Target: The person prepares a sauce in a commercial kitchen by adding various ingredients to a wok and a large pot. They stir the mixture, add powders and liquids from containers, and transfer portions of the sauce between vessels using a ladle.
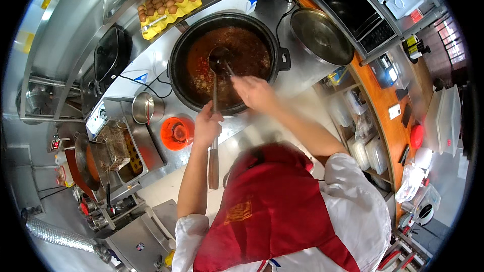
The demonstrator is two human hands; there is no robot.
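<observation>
My left hand [207, 125] grips the long metal shaft of a ladle [213, 168], whose wooden handle end points back toward my body. The ladle's bowl is over the middle of a large black pot [174, 83], at the surface of a reddish-brown liquid [247, 47]. Red and pale bits float near the bowl. My right hand [252, 92], slightly blurred, is above the pot's near right rim. From its fingers a thin metal utensil [229, 68] reaches into the ladle bowl; its tip cannot be made out clearly.
An orange plastic container [177, 133] and a steel pot [145, 108] stand left of the black pot. A fryer basket [114, 147] lies farther left. Eggs in a yellow tray [170, 17] rest on the shelf above. A round metal lid [321, 36] lies right, near a microwave [349, 3].
</observation>
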